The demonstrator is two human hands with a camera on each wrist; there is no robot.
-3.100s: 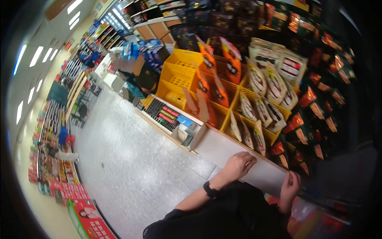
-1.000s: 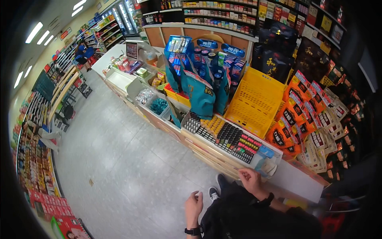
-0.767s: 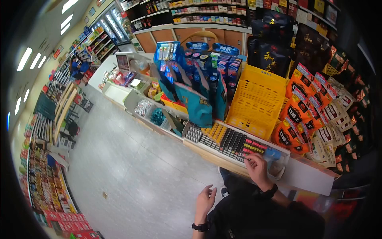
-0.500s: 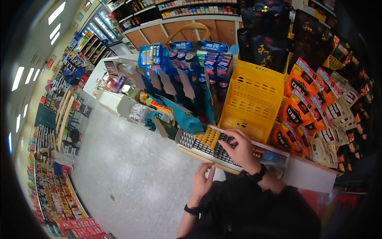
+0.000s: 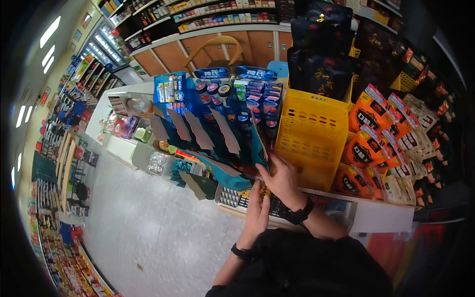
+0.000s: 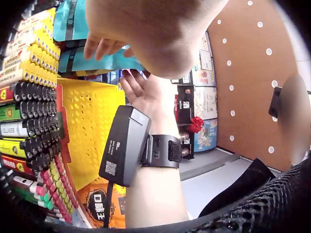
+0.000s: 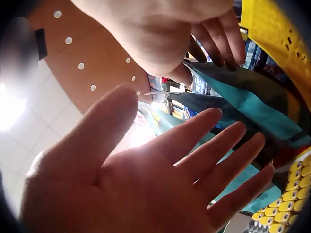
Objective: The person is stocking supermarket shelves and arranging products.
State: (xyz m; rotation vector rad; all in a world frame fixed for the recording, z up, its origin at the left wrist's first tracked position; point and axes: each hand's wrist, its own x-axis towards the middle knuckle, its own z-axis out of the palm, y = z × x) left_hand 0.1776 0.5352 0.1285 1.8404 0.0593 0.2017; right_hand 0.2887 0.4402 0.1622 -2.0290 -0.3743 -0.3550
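Observation:
A row of teal bags [image 5: 222,171] stands upright on the counter, with brown torn-looking edges on several of them. The rightmost teal bag [image 5: 258,141] passes between the thumb and fingers of my right hand [image 5: 286,185], which reaches round its near edge without closing tightly. In the right wrist view those fingers [image 7: 223,39] are half extended behind the bag. My left hand [image 5: 255,218] hovers palm-in over the front of the small-goods tray [image 5: 223,210], its fingers straight and holding nothing. Yellow and black tubes [image 6: 36,63] fill that tray, partly covered by my hands.
A yellow perforated basket [image 5: 311,131] adjoins the teal bags on the right, followed by orange bags [image 5: 366,119]. Blue display boxes [image 5: 217,96] stand behind. The grey floor [image 5: 153,237] lies left of the counter; a chair [image 5: 217,47] is beyond it.
From the right end of the counter, both hands have shifted left. My right hand has passed over the tray of tubes to the rightmost teal bag; my left hand has risen toward the tray.

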